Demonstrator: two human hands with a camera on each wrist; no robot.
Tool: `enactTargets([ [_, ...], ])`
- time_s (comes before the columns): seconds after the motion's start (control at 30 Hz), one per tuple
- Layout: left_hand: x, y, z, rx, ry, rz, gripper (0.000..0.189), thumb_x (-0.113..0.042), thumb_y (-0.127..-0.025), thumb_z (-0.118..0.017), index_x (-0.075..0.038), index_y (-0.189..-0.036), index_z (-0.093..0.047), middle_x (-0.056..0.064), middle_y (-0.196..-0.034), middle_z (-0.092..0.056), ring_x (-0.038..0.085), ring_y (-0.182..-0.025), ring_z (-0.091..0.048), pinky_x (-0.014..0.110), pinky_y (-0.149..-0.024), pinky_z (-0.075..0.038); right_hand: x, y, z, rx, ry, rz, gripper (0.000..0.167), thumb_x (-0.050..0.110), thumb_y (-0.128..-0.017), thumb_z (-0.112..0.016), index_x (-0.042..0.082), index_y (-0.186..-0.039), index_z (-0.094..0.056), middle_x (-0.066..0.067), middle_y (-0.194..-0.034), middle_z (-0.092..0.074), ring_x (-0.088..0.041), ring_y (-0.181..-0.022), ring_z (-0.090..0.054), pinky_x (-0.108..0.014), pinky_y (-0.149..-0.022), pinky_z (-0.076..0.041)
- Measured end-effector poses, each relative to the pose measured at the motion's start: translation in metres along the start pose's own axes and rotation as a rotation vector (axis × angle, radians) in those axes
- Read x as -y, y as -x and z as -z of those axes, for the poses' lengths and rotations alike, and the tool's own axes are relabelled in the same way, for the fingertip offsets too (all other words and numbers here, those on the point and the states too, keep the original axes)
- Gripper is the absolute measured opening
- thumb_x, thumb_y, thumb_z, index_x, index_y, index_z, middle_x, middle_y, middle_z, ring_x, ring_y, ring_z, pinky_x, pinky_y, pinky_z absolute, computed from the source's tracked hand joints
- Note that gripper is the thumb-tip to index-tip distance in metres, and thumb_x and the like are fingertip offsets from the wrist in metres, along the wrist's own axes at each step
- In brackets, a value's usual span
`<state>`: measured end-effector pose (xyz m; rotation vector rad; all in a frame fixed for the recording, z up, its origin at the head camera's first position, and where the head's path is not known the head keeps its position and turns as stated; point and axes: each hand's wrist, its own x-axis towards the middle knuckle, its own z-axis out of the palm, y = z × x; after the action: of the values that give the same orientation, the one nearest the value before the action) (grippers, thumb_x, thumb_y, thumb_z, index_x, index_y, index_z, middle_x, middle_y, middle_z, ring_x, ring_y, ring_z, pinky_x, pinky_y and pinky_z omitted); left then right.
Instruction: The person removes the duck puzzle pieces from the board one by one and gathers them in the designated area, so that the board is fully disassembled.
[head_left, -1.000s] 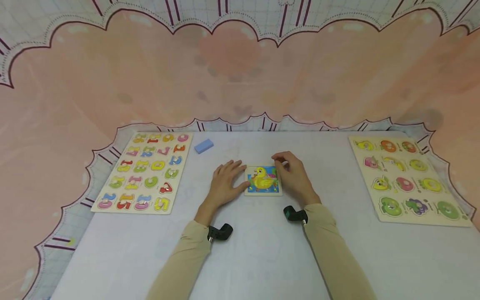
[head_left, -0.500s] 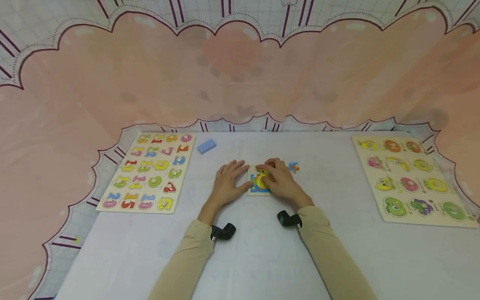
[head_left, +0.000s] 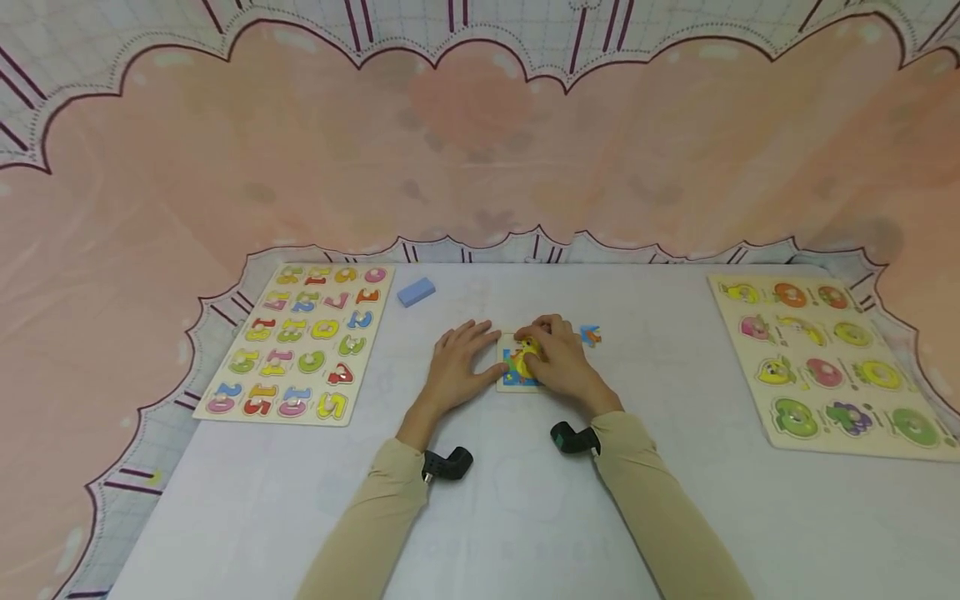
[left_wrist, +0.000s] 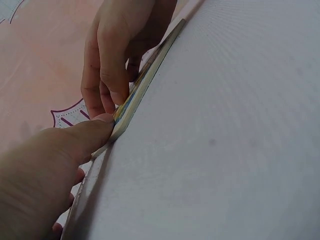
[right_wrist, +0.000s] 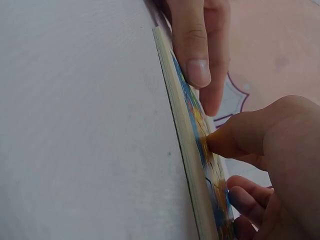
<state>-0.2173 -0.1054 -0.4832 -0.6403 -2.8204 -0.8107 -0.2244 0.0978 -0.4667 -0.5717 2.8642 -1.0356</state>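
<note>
A small square jigsaw board [head_left: 506, 387] with a yellow duck picture [head_left: 519, 360] lies flat on the white table. My left hand [head_left: 459, 367] rests at its left side, fingers spread and fairly straight, the thumb touching the board's edge. Over the right part of the board, my right hand [head_left: 561, 360] has curled fingers, with thumb and forefinger pinching a puzzle piece at the duck; the hand hides much of the picture. In the right wrist view, the right thumb [right_wrist: 235, 135] touches the duck surface. A loose blue-and-orange puzzle piece [head_left: 591, 336] lies beyond the board's upper right.
A number puzzle board [head_left: 300, 350] lies at the left, a fruit puzzle board [head_left: 825, 367] at the right. A blue block [head_left: 416, 292] sits near the table's back edge. Behind it hangs a peach backdrop [head_left: 480, 167] with a scalloped border.
My right hand has carried a piece off the board's right side, left it on the table at the upper right, then moved left over the duck. The left hand keeps its place.
</note>
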Motion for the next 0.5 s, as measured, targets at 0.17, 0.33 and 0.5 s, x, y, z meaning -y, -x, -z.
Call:
enactTargets([
  [0.17, -0.0012, 0.0000, 0.0009, -0.001, 0.011, 0.000, 0.057, -0.043, -0.084, -0.067, -0.016, -0.132, -0.055, 0.006, -0.145, -0.047, 0.029, -0.140, -0.033, 0.056, -0.113, -0.020, 0.0017, -0.0011, 0.0013, 0.003, -0.039, -0.008, 0.024, 0.012, -0.088, -0.056, 0.013, -0.110, -0.062, -0.016, -0.131, -0.039, -0.034, -0.122, -0.031, -0.056, -0.104, -0.023],
  [0.33, -0.0008, 0.0002, 0.0016, -0.005, 0.012, 0.002, 0.057, -0.043, -0.084, -0.067, -0.016, -0.132, -0.056, 0.006, -0.145, -0.047, 0.029, -0.139, -0.034, 0.055, -0.113, -0.021, 0.0016, -0.0021, 0.0028, 0.016, -0.070, -0.006, 0.025, 0.012, -0.089, -0.057, 0.013, -0.113, -0.061, -0.015, -0.130, -0.041, -0.034, -0.121, -0.031, -0.056, -0.104, -0.022],
  [0.5, 0.0002, 0.0005, 0.0003, 0.001, 0.009, 0.000, 0.057, -0.043, -0.084, -0.067, -0.015, -0.132, -0.056, 0.007, -0.144, -0.047, 0.029, -0.139, -0.034, 0.055, -0.113, -0.021, -0.0029, -0.0025, 0.0017, 0.016, -0.124, -0.026, 0.037, 0.013, -0.089, -0.060, 0.020, -0.124, -0.055, -0.015, -0.135, -0.036, -0.034, -0.127, -0.030, -0.058, -0.105, -0.024],
])
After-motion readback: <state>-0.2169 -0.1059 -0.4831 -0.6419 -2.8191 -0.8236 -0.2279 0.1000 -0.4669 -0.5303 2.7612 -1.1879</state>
